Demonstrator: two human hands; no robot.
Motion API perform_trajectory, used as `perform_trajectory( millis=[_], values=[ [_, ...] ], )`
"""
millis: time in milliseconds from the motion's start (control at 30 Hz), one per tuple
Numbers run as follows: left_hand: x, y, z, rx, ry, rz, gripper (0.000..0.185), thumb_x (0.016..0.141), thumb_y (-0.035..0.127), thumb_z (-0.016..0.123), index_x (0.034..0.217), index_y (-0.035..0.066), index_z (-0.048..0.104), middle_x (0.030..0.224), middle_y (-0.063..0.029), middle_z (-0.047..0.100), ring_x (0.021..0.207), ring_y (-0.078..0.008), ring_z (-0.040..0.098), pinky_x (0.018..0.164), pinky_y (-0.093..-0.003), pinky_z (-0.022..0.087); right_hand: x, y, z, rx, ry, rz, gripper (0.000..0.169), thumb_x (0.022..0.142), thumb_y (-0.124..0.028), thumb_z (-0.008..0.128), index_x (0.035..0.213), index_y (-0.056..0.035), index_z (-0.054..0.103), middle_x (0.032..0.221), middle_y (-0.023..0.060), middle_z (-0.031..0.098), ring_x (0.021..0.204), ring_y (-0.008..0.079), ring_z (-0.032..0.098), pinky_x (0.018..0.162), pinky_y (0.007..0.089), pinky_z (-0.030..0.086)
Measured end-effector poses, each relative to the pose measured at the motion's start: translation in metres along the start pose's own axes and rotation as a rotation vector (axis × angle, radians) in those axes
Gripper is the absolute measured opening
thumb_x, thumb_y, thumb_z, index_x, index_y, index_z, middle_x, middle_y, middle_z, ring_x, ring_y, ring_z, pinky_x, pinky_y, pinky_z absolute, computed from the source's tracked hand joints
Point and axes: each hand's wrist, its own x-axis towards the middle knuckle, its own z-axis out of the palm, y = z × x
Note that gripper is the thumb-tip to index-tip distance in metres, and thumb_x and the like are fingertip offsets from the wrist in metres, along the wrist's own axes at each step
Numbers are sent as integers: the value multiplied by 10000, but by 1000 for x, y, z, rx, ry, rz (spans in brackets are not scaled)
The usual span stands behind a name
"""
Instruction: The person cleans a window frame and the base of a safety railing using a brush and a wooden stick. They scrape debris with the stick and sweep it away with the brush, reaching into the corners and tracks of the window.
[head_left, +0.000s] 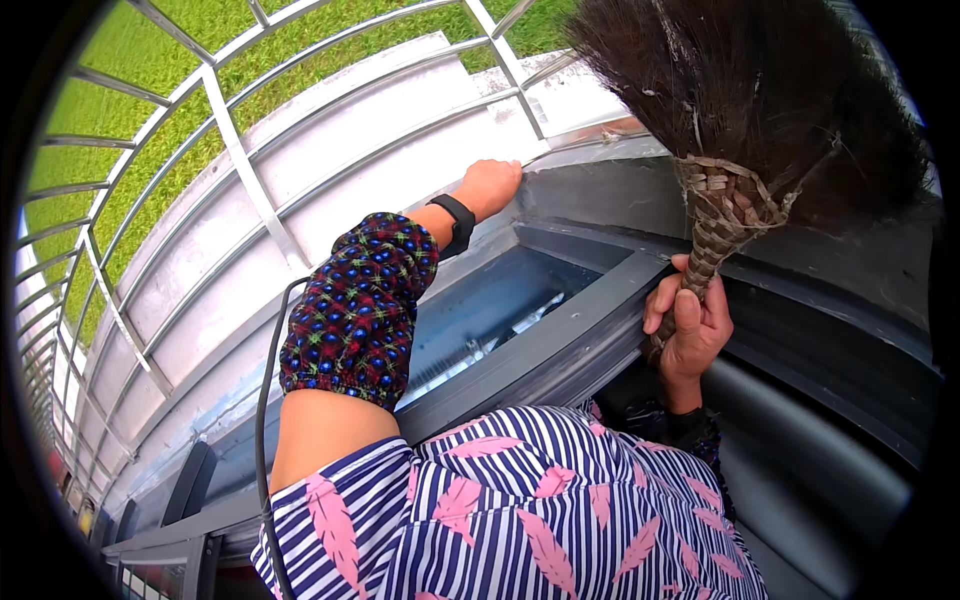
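Observation:
A hand broom (750, 112) with dark brown bristles and a woven, wrapped handle is upright at the right. My right hand (690, 315) grips its handle low down, with the bristles spread above. My left hand (491, 187), with a black band at the wrist and a patterned sleeve cover on the forearm, reaches out to the outer side of the window frame (555, 330). Its fingers are curled near the foot of the metal bars (517, 82); whether they hold anything is hidden. Cobweb-like threads and bits cling to the broom.
Beyond the window, a metal bar cage curves around the left and top, with a pale ledge (375, 105) and green grass (315, 52) outside. A bluish glass pane (495, 315) lies under my left arm. A black cable (266, 405) runs beside that arm.

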Motion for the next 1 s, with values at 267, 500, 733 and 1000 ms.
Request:
perform_trajectory(
  millis=[267, 500, 733, 1000],
  values=[
    [-80, -5, -43, 10, -111, -80, 349, 855, 54, 444, 1192, -33, 467, 666, -158, 617, 604, -328, 622, 515, -440, 484, 2, 0, -1, -28, 8, -11, 388, 906, -199, 595, 1150, 87, 499, 700, 72, 551, 538, 101, 493, 508, 213, 409],
    [-58, -10, -22, 53, -16, -55, 301, 858, 69, 455, 1141, -22, 499, 646, -155, 610, 601, -328, 618, 514, -434, 484, 4, 0, -1, -24, -2, -8, 377, 909, -182, 589, 1155, 89, 497, 704, 71, 551, 538, 100, 494, 504, 212, 406],
    [-56, -1, -28, 44, -70, -51, 278, 855, 52, 447, 1123, -3, 496, 642, -162, 606, 614, -333, 622, 528, -431, 492, 1, 2, -5, -8, 8, 3, 377, 907, -176, 589, 1158, 89, 496, 706, 72, 554, 538, 99, 496, 501, 208, 404],
    [-57, -19, -15, 67, -12, -38, 334, 866, 71, 459, 1188, -19, 476, 651, -142, 601, 615, -316, 623, 523, -417, 496, 4, 1, -3, -19, -4, 4, 377, 907, -177, 589, 1159, 89, 496, 704, 71, 553, 538, 96, 494, 502, 207, 400]
  ],
)
